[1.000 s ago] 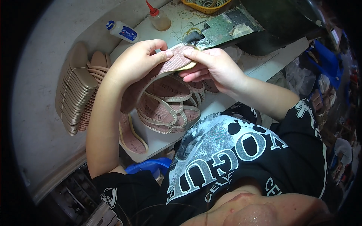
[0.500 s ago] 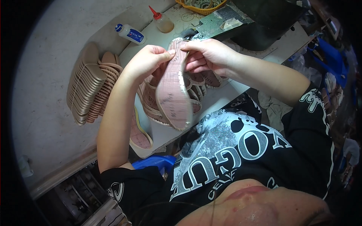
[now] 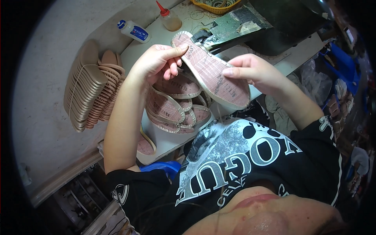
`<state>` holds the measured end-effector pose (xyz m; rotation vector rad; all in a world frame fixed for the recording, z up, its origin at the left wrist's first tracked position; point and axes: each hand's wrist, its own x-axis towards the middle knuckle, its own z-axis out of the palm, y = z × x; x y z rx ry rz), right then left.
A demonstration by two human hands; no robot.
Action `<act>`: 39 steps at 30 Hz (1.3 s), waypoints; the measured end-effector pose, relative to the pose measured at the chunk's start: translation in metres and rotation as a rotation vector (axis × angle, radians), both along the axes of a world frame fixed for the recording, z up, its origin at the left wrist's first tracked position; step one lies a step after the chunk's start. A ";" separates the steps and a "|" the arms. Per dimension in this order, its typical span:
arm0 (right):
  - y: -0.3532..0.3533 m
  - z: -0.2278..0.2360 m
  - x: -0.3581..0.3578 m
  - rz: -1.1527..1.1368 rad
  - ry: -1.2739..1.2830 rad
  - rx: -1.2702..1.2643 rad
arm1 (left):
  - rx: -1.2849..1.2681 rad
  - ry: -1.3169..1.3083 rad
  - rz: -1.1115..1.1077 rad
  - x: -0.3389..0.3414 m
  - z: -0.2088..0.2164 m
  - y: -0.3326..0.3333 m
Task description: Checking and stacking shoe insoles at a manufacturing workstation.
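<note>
Between my two hands a pinkish shoe insole (image 3: 213, 74) with a pale wrapped edge is held up, slanting from its narrow end at upper left to its wide end at lower right. My left hand (image 3: 162, 62) pinches it near the narrow end, thumb on the pink face. Along the wide part, my right hand (image 3: 250, 72) grips the far edge, thumb on top and fingers behind, partly hidden. Beneath it lies a loose pile of similar insoles (image 3: 166, 107) on the white table (image 3: 156, 147).
Bundled insoles (image 3: 84, 96) stand against the wall at left. A white bottle with a blue cap (image 3: 133, 31) and a red-tipped glue bottle (image 3: 170, 19) are at the back. Beyond my right hand is a dark green machine (image 3: 239, 25), near a yellow basket (image 3: 217, 6).
The insole has swung so its wide end points lower right. My right hand has slid from the narrow end to the wide part; my left hand remains near the narrow end.
</note>
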<state>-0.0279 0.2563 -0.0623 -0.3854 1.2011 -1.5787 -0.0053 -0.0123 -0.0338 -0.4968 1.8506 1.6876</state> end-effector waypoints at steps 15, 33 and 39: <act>-0.044 -0.019 0.018 -0.372 -0.062 -0.097 | 0.030 0.278 0.291 0.005 -0.017 -0.012; -0.016 0.003 0.077 0.040 0.437 -0.186 | 0.879 0.644 0.485 0.108 -0.040 0.062; -0.013 -0.009 0.090 -0.029 0.539 -0.390 | 0.878 0.629 0.562 0.112 -0.055 0.075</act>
